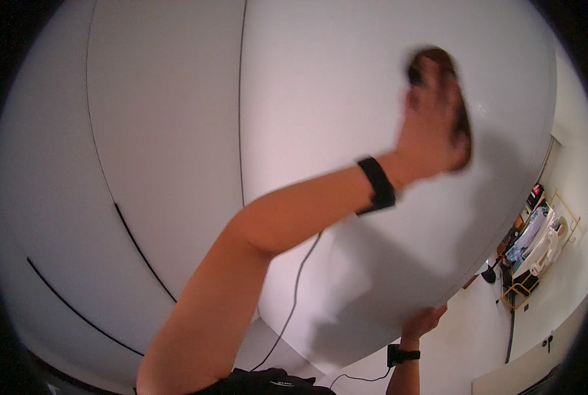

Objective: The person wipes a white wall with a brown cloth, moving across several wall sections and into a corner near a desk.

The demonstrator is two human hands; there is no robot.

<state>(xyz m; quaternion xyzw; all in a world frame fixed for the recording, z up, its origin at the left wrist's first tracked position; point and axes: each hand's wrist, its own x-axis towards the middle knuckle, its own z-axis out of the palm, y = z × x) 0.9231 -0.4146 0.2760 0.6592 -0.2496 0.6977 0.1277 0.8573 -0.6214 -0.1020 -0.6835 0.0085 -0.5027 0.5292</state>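
My left hand (429, 123) is stretched up and across a white door panel (323, 89), its fingers spread over a dark brown pad or cloth (464, 116). Blur hides what the pad is made of, but it lies between the hand and the white surface. Lower down, my right hand (422, 323) is at the panel's edge, with its fingers curled about it. Black bands circle both wrists, and a small dark box sits on the right one. Shadows of the arms fall on the lower part of the panel.
White cabinet fronts (165, 123) with dark seams stand at left. A thin black cable (296, 291) hangs below my left arm. Beyond the panel, a yellow metal rack (518, 296) carries clothes (531, 237). At lower right is a door with a dark handle (550, 341).
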